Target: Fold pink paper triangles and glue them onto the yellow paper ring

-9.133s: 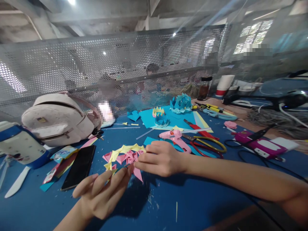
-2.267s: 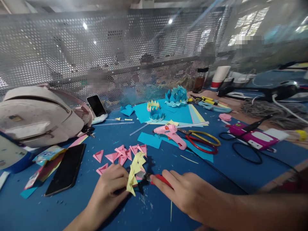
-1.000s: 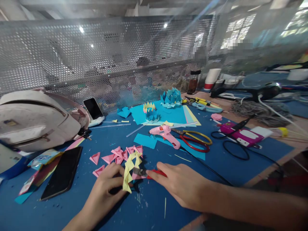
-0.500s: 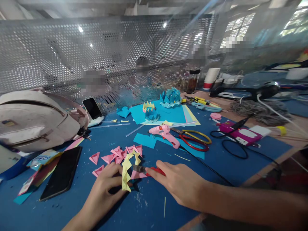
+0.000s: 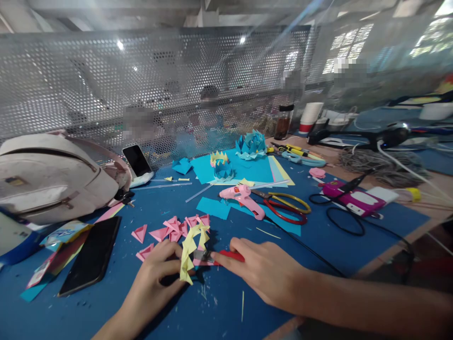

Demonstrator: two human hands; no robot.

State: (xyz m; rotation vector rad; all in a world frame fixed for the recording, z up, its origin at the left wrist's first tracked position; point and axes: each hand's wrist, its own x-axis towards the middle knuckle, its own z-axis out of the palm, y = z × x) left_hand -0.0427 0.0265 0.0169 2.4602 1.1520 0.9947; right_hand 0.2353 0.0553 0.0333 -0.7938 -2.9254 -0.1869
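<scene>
My left hand (image 5: 155,276) is closed in a pinch on a chain of folded yellow paper pieces (image 5: 191,245) standing up from the blue table (image 5: 226,311). My right hand (image 5: 265,271) is wrapped round a red-handled utility knife (image 5: 221,256), whose metal blade end points left at the base of the yellow chain. A pink folded piece lies under the blade. Several loose pink paper triangles (image 5: 166,231) lie just behind the hands.
A pink glue gun (image 5: 244,198), red-and-yellow scissors (image 5: 286,205) and cyan paper sheets (image 5: 247,167) lie behind. A black phone (image 5: 92,255) and a white backpack (image 5: 53,174) sit left. Cables and a magenta device (image 5: 354,200) are right. A perforated metal screen (image 5: 159,89) closes the back.
Over the last second the knife blade has edged left, closer under the yellow chain. Nine seconds ago both hands held the pink-and-yellow chain and no knife.
</scene>
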